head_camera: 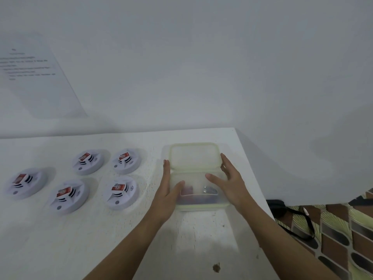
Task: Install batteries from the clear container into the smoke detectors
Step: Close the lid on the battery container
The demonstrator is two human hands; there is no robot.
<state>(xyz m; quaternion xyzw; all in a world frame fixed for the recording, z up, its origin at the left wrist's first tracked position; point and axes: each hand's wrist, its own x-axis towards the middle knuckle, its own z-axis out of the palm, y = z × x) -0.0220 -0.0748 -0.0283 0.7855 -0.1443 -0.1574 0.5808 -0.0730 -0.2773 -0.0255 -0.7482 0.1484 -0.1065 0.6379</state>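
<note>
Centrally placed near the right edge of the white surface, the clear container is a shallow rectangular plastic tub with rounded corners and a faintly yellowish rim. Its lid stands tilted up behind it, on the wall side, so the tub is uncovered. Through the cloudy plastic a dark red mass and a small metallic glint show at the bottom; these are too blurred to tell apart as single batteries.

Both hands flank the tub. The left hand lies flat against its left wall, fingers straight and together, thumb reaching over the rim. The right hand presses the right side, fingers spread, thumb pointing inward over the opening. Neither hand is clenched; they bracket the container rather than hold anything else.

To the left, well apart from the tub, five round white smoke detectors sit in two loose rows, each with a red-labelled block on its raised middle. A printed sheet hangs on the wall above them. A dark cord lies on the patterned floor at the right.
</note>
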